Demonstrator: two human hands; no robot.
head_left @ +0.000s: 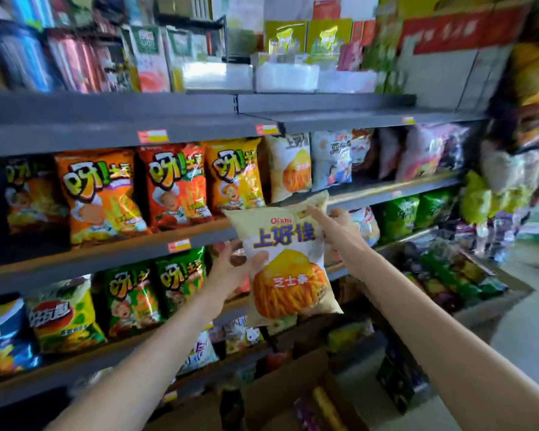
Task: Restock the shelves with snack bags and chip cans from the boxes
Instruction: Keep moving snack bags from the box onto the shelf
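Grey store shelves (199, 129) packed with snack bags fill my view, an open cardboard box (280, 396) below. I hold a pale Oishi bag (288, 262) upright before the middle shelf, my left hand (231, 272) gripping its left edge, thumb in front. My right hand (339, 225) pinches its top right corner.

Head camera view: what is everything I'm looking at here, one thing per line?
Oishi snack bag: one, cream with orange sticks, held up before the shelves.
Matching Oishi bag: one, cream, middle shelf.
Orange and red snack bags: about four, middle shelf, left.
Green snack bags: about three, shelf below.
Blue snack bag: one, far left, lower shelf.
Shelves: several, dark grey, with orange price tags.
White bins: about three, top shelf.
Cardboard box: one, brown, bottom centre.
Left hand: grips the bag's left edge.
Right hand: holds its upper right.
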